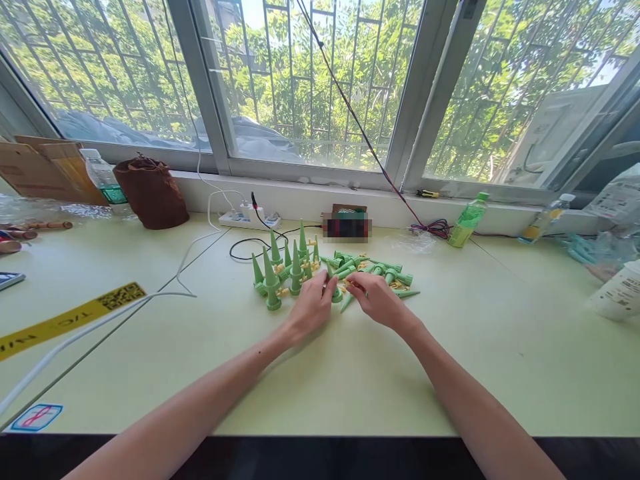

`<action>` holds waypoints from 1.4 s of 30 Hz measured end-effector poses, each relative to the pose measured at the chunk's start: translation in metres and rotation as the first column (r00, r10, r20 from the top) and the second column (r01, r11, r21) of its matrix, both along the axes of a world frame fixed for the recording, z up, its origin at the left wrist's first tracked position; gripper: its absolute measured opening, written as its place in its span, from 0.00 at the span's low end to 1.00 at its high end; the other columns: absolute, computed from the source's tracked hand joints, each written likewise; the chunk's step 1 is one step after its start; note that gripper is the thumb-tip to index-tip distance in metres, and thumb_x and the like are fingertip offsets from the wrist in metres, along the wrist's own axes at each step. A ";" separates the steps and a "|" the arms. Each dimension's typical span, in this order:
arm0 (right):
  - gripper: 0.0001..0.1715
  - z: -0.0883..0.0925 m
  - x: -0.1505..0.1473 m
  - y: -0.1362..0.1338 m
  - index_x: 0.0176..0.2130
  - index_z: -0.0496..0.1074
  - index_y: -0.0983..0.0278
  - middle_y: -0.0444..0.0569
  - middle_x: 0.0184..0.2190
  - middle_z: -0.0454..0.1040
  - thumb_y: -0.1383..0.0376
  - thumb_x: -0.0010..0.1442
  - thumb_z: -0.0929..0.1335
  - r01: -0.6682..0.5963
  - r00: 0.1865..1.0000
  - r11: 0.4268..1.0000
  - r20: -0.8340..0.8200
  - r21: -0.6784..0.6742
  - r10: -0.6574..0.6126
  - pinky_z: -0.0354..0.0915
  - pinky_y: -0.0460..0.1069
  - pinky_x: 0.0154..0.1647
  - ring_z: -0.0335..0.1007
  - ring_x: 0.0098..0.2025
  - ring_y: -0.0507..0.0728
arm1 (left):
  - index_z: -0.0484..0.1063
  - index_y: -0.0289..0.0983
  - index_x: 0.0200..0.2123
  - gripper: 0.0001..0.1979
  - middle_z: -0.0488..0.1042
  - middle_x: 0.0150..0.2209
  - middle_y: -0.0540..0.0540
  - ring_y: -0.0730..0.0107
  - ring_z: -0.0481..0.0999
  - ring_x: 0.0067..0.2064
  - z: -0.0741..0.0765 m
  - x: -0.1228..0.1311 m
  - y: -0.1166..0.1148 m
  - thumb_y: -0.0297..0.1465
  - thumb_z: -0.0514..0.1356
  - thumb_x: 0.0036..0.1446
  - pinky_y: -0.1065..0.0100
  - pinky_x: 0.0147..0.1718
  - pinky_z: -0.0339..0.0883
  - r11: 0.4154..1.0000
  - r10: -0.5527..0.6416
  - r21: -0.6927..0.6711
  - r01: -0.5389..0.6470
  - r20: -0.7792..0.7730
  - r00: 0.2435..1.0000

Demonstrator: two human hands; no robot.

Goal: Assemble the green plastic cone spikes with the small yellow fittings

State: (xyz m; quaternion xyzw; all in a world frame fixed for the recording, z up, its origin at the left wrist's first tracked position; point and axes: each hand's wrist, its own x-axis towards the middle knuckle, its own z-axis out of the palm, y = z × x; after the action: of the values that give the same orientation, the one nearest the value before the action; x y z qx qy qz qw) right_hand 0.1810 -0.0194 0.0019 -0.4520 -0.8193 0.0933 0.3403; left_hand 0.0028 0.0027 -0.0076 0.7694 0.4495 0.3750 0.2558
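My left hand (311, 303) is closed around a green plant watering spike (337, 294), which stands upright on its wide base on the table. To the right of it, my right hand (379, 301) is in a pinch beside the spike's side; a small yellowish piece shows at its fingertips, too small to make out fully. Left of my hands stand several upright green watering spikes (271, 283) with small yellow valves on their sides. Behind and right of my right hand, more green spikes (383, 269) lie in a loose pile with yellow valves among them.
A power strip (250, 219) with cables and a blurred dark device (347, 225) sit at the back by the window. A green-labelled bottle (469, 221) stands back right, a brown pouch (150, 193) back left. A white cable (100, 328) crosses the left side near yellow tape (75, 319).
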 end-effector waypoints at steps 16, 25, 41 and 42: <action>0.05 -0.004 -0.006 -0.005 0.38 0.72 0.64 0.43 0.23 0.69 0.65 0.62 0.66 -0.049 0.998 0.995 -0.040 -0.083 0.045 0.58 0.46 0.29 0.62 0.24 0.51 | 0.57 0.39 0.28 0.14 0.65 0.23 0.53 0.75 0.64 0.22 0.006 0.000 -0.004 0.39 0.47 0.65 0.71 0.25 0.57 0.995 0.032 0.095 -0.037 0.051 0.998; 0.04 -0.005 -0.006 -0.004 0.34 0.70 0.63 0.42 0.22 0.68 0.65 0.60 0.67 -0.062 0.998 0.995 -0.037 -0.073 0.059 0.58 0.46 0.28 0.59 0.24 0.50 | 0.56 0.39 0.28 0.14 0.64 0.22 0.53 0.74 0.63 0.22 0.007 0.000 -0.005 0.39 0.48 0.65 0.71 0.24 0.56 0.995 0.037 0.094 -0.039 0.024 0.999; 0.14 -0.006 -0.009 -0.005 0.26 0.62 0.63 0.40 0.21 0.63 0.62 0.60 0.68 -0.065 0.996 0.993 -0.075 -0.098 0.057 0.55 0.45 0.27 0.53 0.23 0.49 | 0.58 0.38 0.28 0.14 0.64 0.26 0.52 0.75 0.62 0.25 0.006 0.000 -0.004 0.39 0.50 0.64 0.71 0.25 0.54 0.987 0.053 0.148 -0.056 0.024 0.998; 0.13 -0.006 -0.009 -0.005 0.27 0.63 0.63 0.40 0.21 0.63 0.62 0.61 0.68 -0.062 0.996 0.993 -0.073 -0.096 0.055 0.55 0.45 0.27 0.53 0.23 0.49 | 0.58 0.38 0.27 0.15 0.64 0.26 0.52 0.75 0.62 0.25 0.006 0.000 -0.004 0.39 0.51 0.64 0.71 0.25 0.54 0.986 0.061 0.155 -0.063 0.023 0.998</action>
State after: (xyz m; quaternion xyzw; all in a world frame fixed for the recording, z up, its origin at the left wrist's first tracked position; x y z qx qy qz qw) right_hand 0.1720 -0.0242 -0.0040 -0.4402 -0.8141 0.1592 0.3436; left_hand 0.0030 -0.0016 -0.0016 0.7692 0.4402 0.4236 0.1873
